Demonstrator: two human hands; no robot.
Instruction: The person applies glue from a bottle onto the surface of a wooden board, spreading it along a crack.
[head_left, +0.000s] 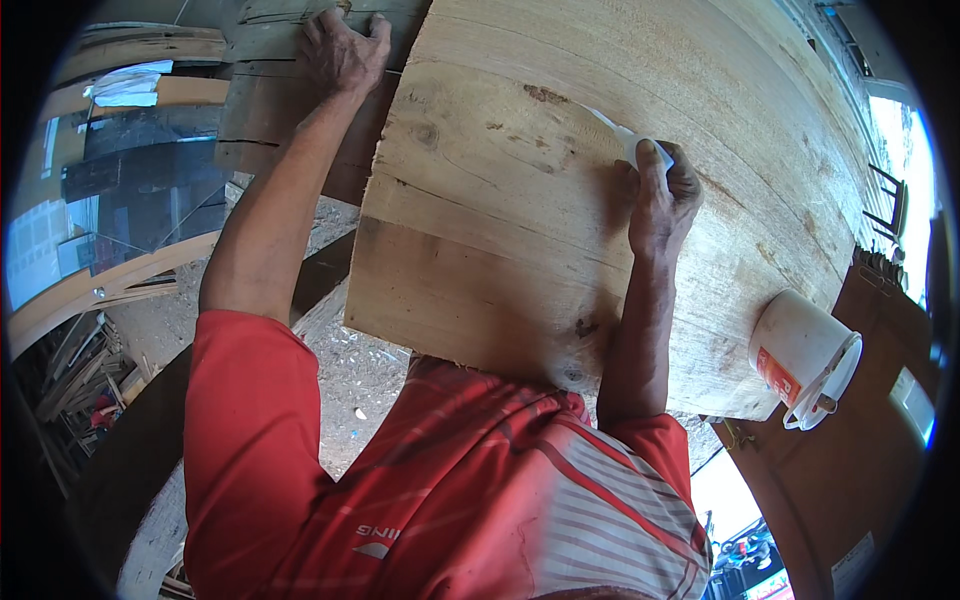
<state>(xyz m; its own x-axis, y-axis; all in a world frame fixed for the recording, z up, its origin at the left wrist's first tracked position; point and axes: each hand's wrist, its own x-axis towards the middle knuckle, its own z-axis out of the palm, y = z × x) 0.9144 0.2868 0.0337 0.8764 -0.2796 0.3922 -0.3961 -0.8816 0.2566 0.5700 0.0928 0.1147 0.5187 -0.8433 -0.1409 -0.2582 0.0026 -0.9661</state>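
A broad pale panel of joined wooden planks (480,230) lies in front of me, its near edge against my red shirt. My right hand (665,200) is closed around a thin white scraper-like tool (625,138), thumb on top. The tool's pointed blade lies against the panel near a dark rough knot. Farther off at the upper left, my left hand (345,55) leans on a darker board (270,105) beside the panel. Its fingers are bent and its thumb stands apart; the fingertips are partly cut off by the picture's top edge.
A white plastic bucket (795,345) with a coloured label stands at the panel's right edge. Glossy dark panes (140,180) lean at the left. Scrap wood sticks (85,375) are heaped on the floor at the lower left. A brown sheet (840,430) rises at the right.
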